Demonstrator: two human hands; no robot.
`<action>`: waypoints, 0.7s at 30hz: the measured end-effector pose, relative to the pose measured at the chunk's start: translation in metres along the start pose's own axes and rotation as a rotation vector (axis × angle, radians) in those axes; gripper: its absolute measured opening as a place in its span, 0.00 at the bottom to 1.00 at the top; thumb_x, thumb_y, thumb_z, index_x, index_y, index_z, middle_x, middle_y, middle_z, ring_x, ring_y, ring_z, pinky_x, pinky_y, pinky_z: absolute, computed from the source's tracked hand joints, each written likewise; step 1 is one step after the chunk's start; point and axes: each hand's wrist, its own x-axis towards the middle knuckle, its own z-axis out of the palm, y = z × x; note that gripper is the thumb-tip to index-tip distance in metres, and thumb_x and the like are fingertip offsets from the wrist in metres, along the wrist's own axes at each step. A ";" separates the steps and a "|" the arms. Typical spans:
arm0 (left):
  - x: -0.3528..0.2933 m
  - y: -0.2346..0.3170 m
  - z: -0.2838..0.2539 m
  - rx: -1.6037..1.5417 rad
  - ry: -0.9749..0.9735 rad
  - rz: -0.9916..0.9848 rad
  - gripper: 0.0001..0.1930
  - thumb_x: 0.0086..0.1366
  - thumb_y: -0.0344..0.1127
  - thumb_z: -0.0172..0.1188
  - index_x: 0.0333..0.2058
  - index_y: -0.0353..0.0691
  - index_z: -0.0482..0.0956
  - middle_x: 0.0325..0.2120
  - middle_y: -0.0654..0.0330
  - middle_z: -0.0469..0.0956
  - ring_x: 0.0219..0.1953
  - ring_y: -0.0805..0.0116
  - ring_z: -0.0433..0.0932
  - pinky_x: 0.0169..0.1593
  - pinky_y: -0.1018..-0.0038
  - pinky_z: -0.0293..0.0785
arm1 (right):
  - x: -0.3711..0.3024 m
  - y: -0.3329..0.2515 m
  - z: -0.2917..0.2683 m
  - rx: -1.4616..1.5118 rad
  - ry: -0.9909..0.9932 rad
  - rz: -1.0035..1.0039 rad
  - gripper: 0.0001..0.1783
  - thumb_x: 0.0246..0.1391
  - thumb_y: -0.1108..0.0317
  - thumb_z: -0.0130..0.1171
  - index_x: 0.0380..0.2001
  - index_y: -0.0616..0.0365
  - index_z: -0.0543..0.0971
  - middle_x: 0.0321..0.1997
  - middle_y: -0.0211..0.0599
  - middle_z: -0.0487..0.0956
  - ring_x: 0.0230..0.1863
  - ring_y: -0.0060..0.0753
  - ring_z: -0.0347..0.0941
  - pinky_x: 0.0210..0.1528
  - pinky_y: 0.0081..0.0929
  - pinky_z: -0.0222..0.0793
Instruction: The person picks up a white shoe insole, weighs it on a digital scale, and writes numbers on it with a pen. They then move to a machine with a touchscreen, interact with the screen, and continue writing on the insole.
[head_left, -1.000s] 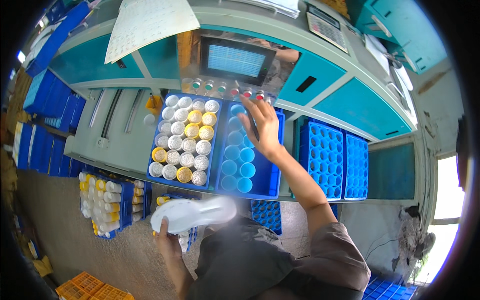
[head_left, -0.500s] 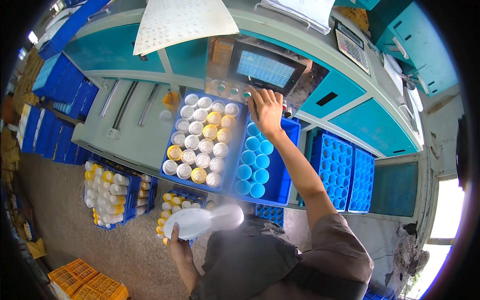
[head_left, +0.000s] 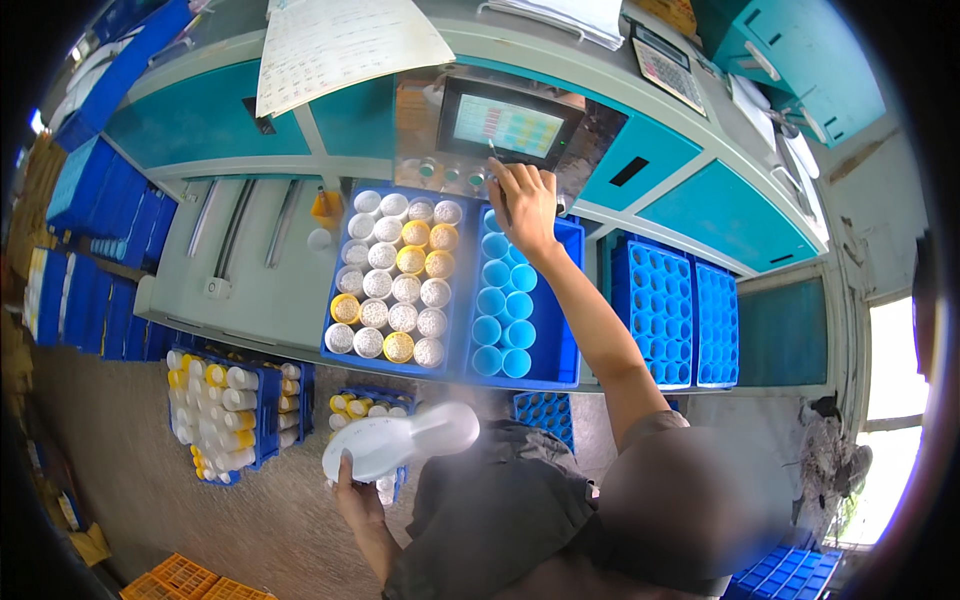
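Observation:
My right hand [head_left: 525, 200] reaches up to the lower edge of a small lit screen [head_left: 510, 122] on the teal machine. It grips a thin dark stick [head_left: 492, 155] whose tip points at the screen. Under that forearm lies a blue tray of empty round cells [head_left: 545, 345]. Beside it on the left, a blue tray [head_left: 334, 300] holds several white- and yellow-capped bottles. My left hand [head_left: 355, 492] is low by my lap and holds a white scoop-shaped object [head_left: 395, 445].
Round buttons [head_left: 450, 172] sit below the screen. More empty blue trays [head_left: 670, 310] stand at the right. Crates of capped bottles [head_left: 225, 410] are on the floor at the left. A paper sheet [head_left: 340, 40] and a calculator [head_left: 668, 65] lie on the machine top.
My right hand has moved from above the empty-cell tray up to the screen's lower edge. My left hand has stayed low with the white object.

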 end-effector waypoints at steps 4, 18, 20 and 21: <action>0.005 0.008 -0.012 0.031 -0.029 -0.012 0.28 0.63 0.40 0.60 0.57 0.29 0.65 0.53 0.49 0.72 0.54 0.58 0.73 0.55 0.63 0.72 | 0.002 0.011 -0.021 -0.104 0.143 0.095 0.15 0.50 0.66 0.61 0.42 0.56 0.79 0.31 0.32 0.77 0.33 0.36 0.71 0.40 0.35 0.60; 0.018 0.024 -0.046 0.096 -0.075 -0.057 0.26 0.64 0.43 0.59 0.56 0.33 0.67 0.51 0.53 0.75 0.49 0.61 0.76 0.48 0.67 0.76 | 0.002 0.024 -0.047 -0.173 0.113 0.100 0.13 0.53 0.68 0.60 0.42 0.55 0.80 0.32 0.32 0.78 0.36 0.35 0.72 0.43 0.34 0.58; 0.017 0.023 -0.047 0.089 -0.053 -0.048 0.26 0.64 0.42 0.59 0.56 0.33 0.67 0.51 0.54 0.75 0.49 0.61 0.77 0.47 0.67 0.76 | 0.003 0.026 -0.046 -0.169 0.097 0.098 0.13 0.53 0.68 0.60 0.42 0.55 0.80 0.32 0.32 0.78 0.36 0.35 0.72 0.43 0.34 0.58; 0.016 0.023 -0.047 0.080 -0.067 -0.055 0.26 0.64 0.42 0.59 0.56 0.33 0.67 0.51 0.54 0.75 0.49 0.61 0.76 0.47 0.67 0.76 | 0.004 0.027 -0.046 -0.164 0.086 0.100 0.13 0.53 0.68 0.60 0.42 0.55 0.80 0.32 0.32 0.78 0.36 0.35 0.72 0.43 0.34 0.58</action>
